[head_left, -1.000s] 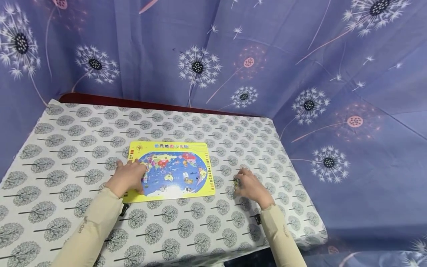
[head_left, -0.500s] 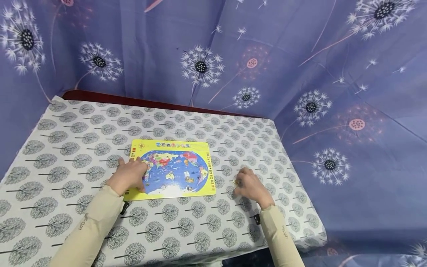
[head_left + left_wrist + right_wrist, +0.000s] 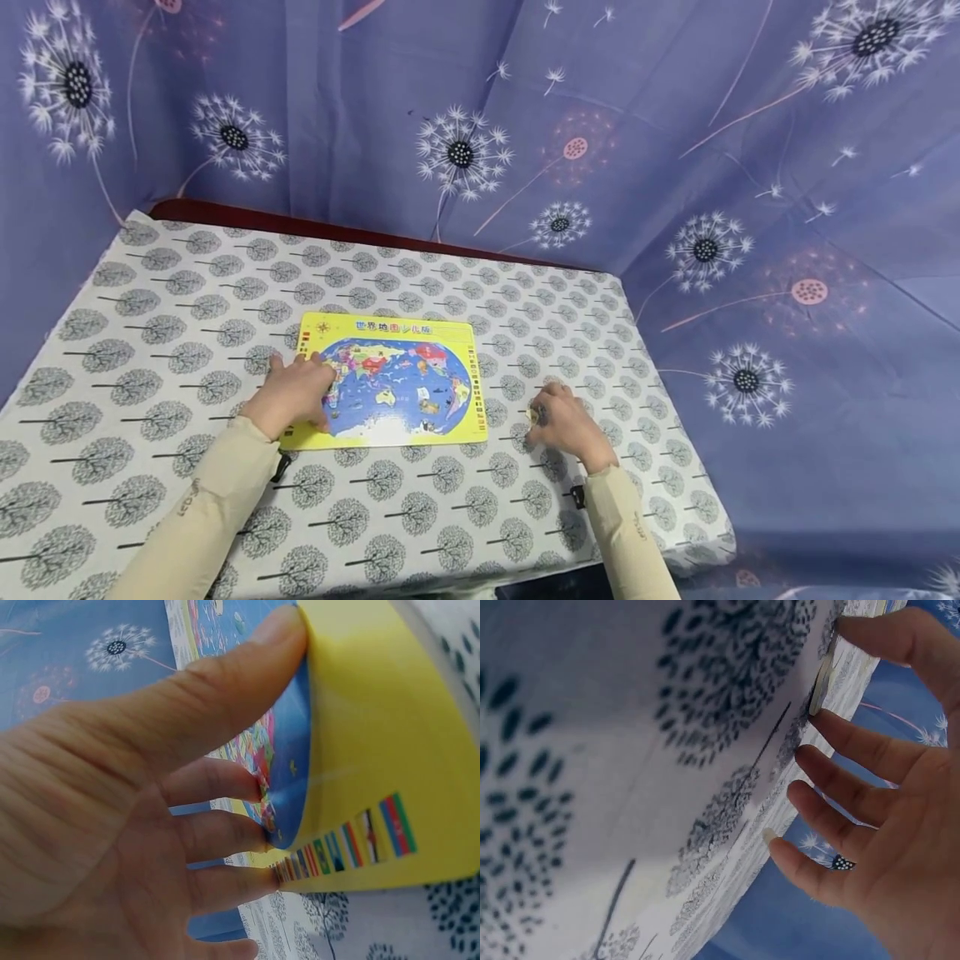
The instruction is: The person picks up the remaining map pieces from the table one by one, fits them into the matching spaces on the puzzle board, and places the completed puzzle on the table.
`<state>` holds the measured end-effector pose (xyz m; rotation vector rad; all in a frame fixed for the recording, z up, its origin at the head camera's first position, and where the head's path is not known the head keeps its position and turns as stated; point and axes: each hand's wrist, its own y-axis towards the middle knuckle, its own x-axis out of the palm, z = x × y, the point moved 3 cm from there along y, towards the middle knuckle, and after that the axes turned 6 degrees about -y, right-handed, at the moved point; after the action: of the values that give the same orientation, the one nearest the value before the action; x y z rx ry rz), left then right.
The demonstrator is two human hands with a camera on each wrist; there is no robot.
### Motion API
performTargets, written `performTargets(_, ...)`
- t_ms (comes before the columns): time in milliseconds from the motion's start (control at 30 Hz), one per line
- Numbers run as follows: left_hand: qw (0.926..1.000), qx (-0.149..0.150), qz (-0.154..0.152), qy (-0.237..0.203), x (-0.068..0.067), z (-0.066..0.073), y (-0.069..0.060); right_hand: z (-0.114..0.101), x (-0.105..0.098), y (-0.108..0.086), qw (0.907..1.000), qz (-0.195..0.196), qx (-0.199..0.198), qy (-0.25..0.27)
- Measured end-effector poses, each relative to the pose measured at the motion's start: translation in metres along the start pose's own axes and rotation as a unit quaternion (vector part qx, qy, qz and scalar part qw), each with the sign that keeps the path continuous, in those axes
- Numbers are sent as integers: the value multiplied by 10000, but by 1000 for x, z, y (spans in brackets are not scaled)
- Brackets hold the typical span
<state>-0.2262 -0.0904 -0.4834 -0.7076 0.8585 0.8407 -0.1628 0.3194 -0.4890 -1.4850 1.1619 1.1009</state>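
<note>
A yellow-bordered world map board (image 3: pixel 405 375) lies flat on the table, its blue oval map facing up. At its left side my left hand (image 3: pixel 294 396) rests spread fingertips and thumb on the surface. The left wrist view shows the thumb (image 3: pixel 277 630) on the blue part and the other fingertips near a row of small flags. To the right of the board, my right hand (image 3: pixel 564 422) pinches a small, thin, flat piece (image 3: pixel 823 681) between thumb and index finger, close to the cloth. The piece looks yellowish in the head view; the fingers hide most of it.
A white cloth (image 3: pixel 420 525) printed with grey trees covers the table. Purple dandelion curtains (image 3: pixel 360 108) hang behind it and along the right side. A dark red edge (image 3: pixel 300 227) shows at the back of the table.
The head view has shifted slightly. Both hands keep their places, the left on the map board and the right at the small piece, which shows a little more yellow.
</note>
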Motion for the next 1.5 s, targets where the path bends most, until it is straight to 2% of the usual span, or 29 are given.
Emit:
performTargets(367,9999,-113,-15,-45,-5,-3,-4,-8,0,10,9986,219,-425,-229)
performTargets(733,9999,-103,-34,-104,-2,-5,-1,-18,0,21,9974,70,-643,-323)
performTargets(1133,9999,-103,27,-8,1,-8,-2,-44,-6,37,9935,150,-1069,-349)
performTargets(1500,9999,-143,25,-21,1,-4,-3,-73,-7,55,9862,242,-1553,-516)
